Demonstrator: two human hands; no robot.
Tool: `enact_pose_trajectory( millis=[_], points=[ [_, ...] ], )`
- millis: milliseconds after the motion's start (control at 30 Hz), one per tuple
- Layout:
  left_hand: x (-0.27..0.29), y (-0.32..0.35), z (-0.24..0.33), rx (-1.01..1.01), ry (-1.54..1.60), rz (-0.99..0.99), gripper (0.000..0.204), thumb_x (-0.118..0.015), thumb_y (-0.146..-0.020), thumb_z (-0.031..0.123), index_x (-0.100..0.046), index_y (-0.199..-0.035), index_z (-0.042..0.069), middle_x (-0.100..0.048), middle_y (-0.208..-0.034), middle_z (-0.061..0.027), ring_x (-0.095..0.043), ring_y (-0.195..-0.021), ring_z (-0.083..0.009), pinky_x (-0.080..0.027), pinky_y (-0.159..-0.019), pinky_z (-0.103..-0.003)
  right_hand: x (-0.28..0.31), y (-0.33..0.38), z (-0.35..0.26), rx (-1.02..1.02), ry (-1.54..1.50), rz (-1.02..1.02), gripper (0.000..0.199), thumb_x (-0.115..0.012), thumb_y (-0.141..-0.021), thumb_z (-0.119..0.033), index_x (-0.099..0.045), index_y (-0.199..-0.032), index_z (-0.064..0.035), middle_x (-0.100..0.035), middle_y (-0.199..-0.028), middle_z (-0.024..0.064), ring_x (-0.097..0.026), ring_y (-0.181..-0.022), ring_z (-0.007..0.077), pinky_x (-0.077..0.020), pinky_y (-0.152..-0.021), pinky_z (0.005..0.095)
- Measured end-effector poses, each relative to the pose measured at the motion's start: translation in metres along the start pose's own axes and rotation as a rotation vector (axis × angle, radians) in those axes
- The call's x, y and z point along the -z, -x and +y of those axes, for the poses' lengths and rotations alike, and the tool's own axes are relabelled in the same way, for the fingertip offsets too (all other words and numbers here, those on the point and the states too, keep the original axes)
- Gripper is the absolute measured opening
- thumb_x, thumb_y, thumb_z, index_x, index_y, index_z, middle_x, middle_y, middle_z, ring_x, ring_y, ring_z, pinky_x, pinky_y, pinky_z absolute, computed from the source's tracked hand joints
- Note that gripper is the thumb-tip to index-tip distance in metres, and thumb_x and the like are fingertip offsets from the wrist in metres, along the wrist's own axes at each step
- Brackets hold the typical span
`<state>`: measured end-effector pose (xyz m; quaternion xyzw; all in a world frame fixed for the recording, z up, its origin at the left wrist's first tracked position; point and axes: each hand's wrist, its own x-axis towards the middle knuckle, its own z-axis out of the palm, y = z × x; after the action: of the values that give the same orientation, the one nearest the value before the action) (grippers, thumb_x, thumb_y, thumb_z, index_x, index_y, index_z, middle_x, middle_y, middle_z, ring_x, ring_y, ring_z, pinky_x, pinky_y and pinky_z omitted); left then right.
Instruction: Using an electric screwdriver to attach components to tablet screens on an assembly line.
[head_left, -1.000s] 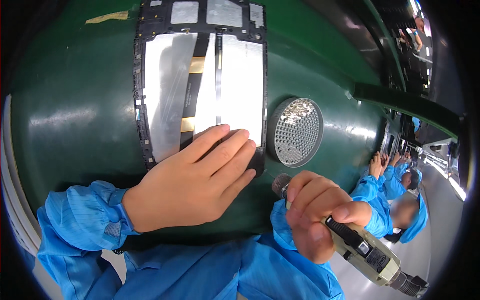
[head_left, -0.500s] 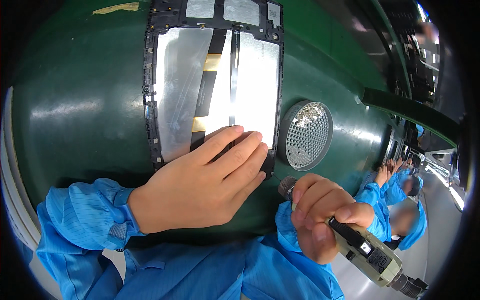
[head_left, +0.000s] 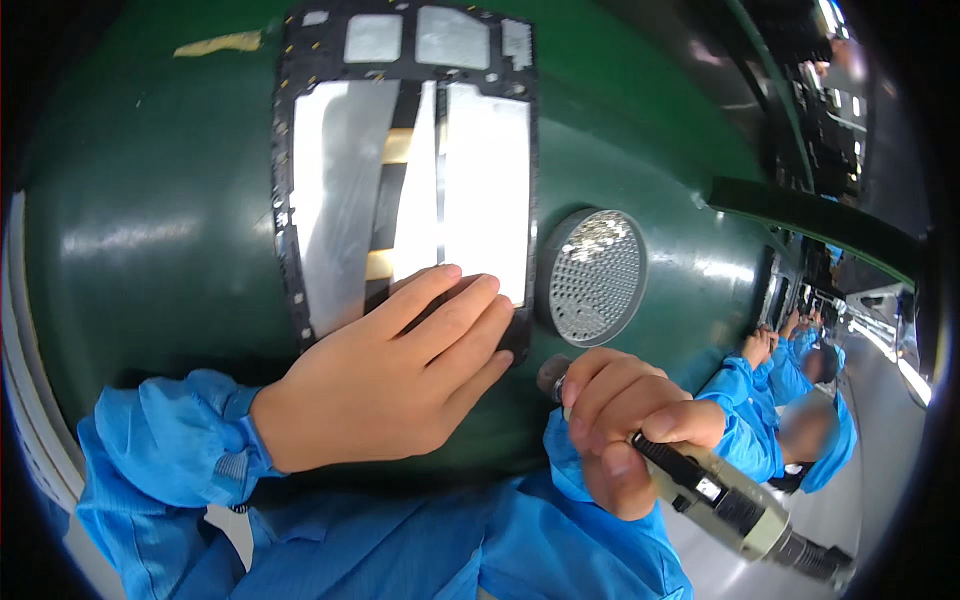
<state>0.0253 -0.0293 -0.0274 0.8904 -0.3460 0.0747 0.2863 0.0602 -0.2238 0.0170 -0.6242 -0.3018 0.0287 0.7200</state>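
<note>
An opened tablet point(head_left: 487, 180) lies on the green work surface, its black frame around silvery panels with a dark and gold flex strip running down between them. My left hand point(head_left: 400, 370) rests flat across its lower end, fingers stretched out and holding nothing. Close to the tablet's lower right corner, my right hand point(head_left: 630, 420) is wrapped round a pale green electric screwdriver point(head_left: 725, 500), thumb near its black lever. The screwdriver slants, with its knurled metal nose point(head_left: 550, 378) toward the tablet and its cable end at lower right. Its bit is too blurred to make out.
Right of the tablet stands a round grey dish point(head_left: 597, 278) of small holes, with several shiny small screws at its far side. A yellowish strip point(head_left: 218, 44) lies far left. A dark green bar point(head_left: 810, 215) crosses at right; co-workers in blue point(head_left: 760, 420) sit beyond.
The whole view has shifted a little, so the tablet and dish appear slightly further left and lower. My left hand keeps its place on the tablet; my right hand still holds the screwdriver.
</note>
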Motion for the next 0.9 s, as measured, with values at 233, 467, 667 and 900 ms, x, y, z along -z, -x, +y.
enact_pose_trajectory(
  millis=[233,467,667,900],
  points=[
    [0.006,0.001,0.000,-0.018,0.000,-0.061,0.028,-0.060,-0.076,0.011,-0.066,-0.104,0.006,-0.056,-0.117,-0.0198,-0.051,-0.115,-0.0344,-0.038,-0.101,-0.048,0.050,0.002,-0.012,0.009,0.124,0.283,0.036,-0.059,-0.076,-0.005,-0.048,-0.111,-0.0061,-0.051,-0.063,0.0088,-0.054,-0.058,0.0230,-0.0449,-0.061,0.0405],
    [0.010,-0.002,0.001,0.003,-0.017,-0.126,0.030,-0.061,-0.076,0.009,-0.065,-0.105,0.010,-0.056,-0.119,-0.0198,-0.050,-0.117,-0.0353,-0.037,-0.103,-0.048,0.055,0.008,0.004,0.025,0.083,0.283,0.034,-0.058,-0.076,-0.001,-0.047,-0.107,-0.0035,-0.050,-0.061,0.0088,-0.051,-0.055,0.0214,-0.0443,-0.058,0.0398],
    [0.012,-0.005,0.001,0.005,-0.024,-0.148,0.030,-0.061,-0.075,0.010,-0.065,-0.105,0.011,-0.055,-0.120,-0.0194,-0.050,-0.118,-0.0356,-0.036,-0.103,-0.048,0.055,0.007,0.004,0.009,0.085,0.284,0.032,-0.059,-0.078,-0.001,-0.047,-0.107,-0.0038,-0.049,-0.061,0.0075,-0.050,-0.055,0.0207,-0.0446,-0.057,0.0391],
    [0.011,-0.003,0.002,0.013,-0.020,-0.140,0.030,-0.064,-0.075,0.011,-0.065,-0.106,0.012,-0.056,-0.120,-0.0183,-0.050,-0.118,-0.0344,-0.036,-0.103,-0.047,0.055,0.009,0.008,-0.004,0.097,0.271,0.032,-0.060,-0.078,-0.002,-0.047,-0.108,-0.0040,-0.050,-0.062,0.0077,-0.051,-0.055,0.0200,-0.0450,-0.057,0.0385]
  ],
)
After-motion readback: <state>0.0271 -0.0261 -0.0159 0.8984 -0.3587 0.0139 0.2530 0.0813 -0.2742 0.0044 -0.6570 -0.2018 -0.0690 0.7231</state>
